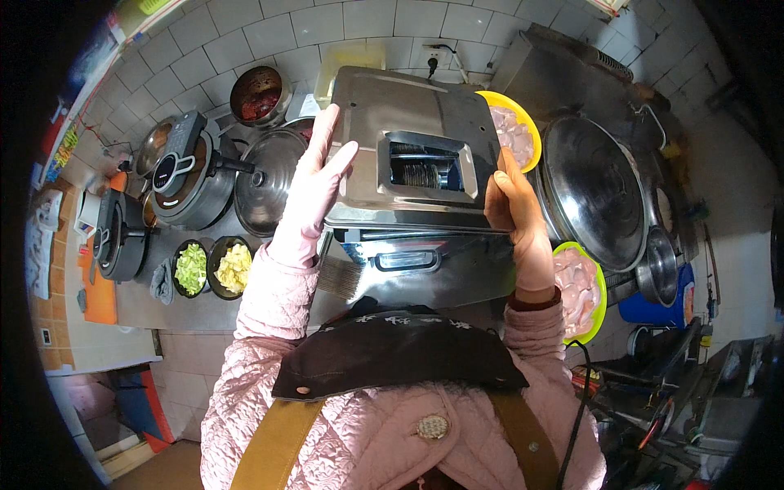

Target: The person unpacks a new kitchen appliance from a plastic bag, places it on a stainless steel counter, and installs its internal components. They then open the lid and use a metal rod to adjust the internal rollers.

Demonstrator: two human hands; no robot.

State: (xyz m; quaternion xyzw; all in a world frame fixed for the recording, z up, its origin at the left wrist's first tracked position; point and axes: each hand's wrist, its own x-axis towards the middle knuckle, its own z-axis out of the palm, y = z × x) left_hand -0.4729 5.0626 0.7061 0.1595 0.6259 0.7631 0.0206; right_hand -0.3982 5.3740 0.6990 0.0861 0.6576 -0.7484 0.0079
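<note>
Head view: both hands on the slicing machine's casing, meat waiting in bowls

The boxy silver metal casing (367,106) sits at the middle of the counter, between both hands, with a stack of round metal blades (418,173) showing through its rectangular window. My left hand (314,181) lies along its left edge, fingers straight, thumb over the top; my right hand (511,196) grips its right side. I cannot tell whether the casing is raised or resting on the metal body with the recessed handle (406,260) below.

I judge this an early stage: I see no meat in the window, and pale raw meat (576,298) fills the lime-yellow bowl (602,298) nearby. Another yellow bowl (535,135) of meat stands just beside the casing's far right. Chopped green vegetable (190,269) and yellow pieces (234,268) already lie in dark bowls.

From my remote seat, the right looks tight, with the large round steel lid (596,196) near my wrist. Behind, the white tiled wall (359,20) limits reach. The left front offers a little bare steel counter (219,310), ending at the near edge.
</note>
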